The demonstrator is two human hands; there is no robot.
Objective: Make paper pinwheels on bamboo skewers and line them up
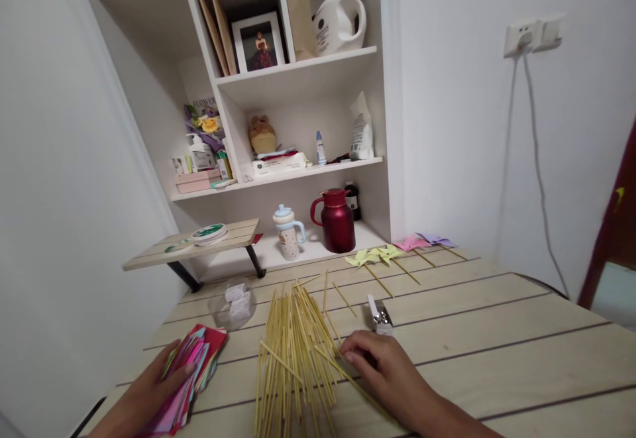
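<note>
My left hand (158, 380) is closed around a fanned stack of coloured paper (186, 385), mostly pink, red and pale blue, at the table's left side. The thumb lies across the top sheets. A loose pile of thin yellowish sticks (293, 352) is spread between my two hands. My right hand (380, 365) rests just right of the pile with its fingers curled in. Whatever those fingers hold, if anything, is hidden. One stick (355, 385) runs close along this hand. Beyond it stands a small open box (380, 317) with shiny little pieces inside.
Paper pinwheels on sticks, including a yellow pinwheel (382, 255) and a pink pinwheel (413, 243), lie along the back edge. A clear round container (232, 305) holds small white boxes. Behind are a light-coloured cup (288, 239), a red jug (338, 222) and a raised wooden stand (149, 252).
</note>
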